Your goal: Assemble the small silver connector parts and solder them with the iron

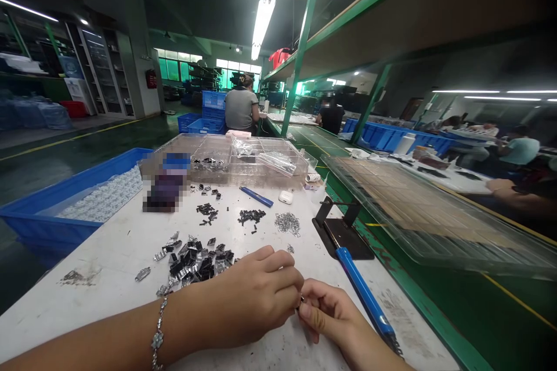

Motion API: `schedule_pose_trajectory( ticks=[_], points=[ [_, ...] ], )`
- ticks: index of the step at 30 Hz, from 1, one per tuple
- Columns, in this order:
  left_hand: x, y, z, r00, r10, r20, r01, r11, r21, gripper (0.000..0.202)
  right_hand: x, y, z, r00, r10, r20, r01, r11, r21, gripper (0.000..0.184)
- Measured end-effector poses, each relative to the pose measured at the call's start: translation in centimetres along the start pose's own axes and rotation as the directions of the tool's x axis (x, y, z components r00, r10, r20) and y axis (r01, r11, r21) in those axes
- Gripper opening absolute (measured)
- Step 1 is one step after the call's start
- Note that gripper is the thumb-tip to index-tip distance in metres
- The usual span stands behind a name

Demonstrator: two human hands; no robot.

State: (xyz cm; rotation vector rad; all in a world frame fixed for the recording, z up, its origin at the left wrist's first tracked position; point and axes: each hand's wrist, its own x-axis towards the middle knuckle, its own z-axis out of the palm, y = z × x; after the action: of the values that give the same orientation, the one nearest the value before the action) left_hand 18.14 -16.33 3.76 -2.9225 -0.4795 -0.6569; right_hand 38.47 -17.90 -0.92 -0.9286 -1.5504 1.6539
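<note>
My left hand (256, 295) and my right hand (331, 313) meet near the front of a white worktable (130, 243), fingers pinched together on a tiny dark metal part (301, 301) between them. A bracelet is on my left wrist. Just left of my hands lies a heap of small black and silver metal clips (195, 264). Further back are smaller heaps of dark parts (251, 217) and a pile of tiny silver springs (288, 223).
A blue-handled soldering iron (361, 287) rests on a black stand at the right. A clear compartment box (235, 159) sits at the back, a blue crate (56, 214) at the left, a clear tray (435, 208) at the right. Other people work at benches beyond.
</note>
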Motion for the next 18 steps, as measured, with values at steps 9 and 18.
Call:
schedule_pose_trajectory(
  ticks=[9,18],
  points=[
    [0.1,0.2,0.2,0.992,0.036,-0.118,-0.034,0.999,0.020,0.018,0.0,0.6,0.0,1.000,0.003,-0.015,-0.004,0.999,-0.050,0.034],
    [0.1,-0.6,-1.4,0.898,-0.383,-0.216,0.244,0.842,-0.480,0.014,-1.1,-4.4,-1.2,0.942,-0.181,-0.282,-0.047,0.764,-0.644,0.035]
  ],
)
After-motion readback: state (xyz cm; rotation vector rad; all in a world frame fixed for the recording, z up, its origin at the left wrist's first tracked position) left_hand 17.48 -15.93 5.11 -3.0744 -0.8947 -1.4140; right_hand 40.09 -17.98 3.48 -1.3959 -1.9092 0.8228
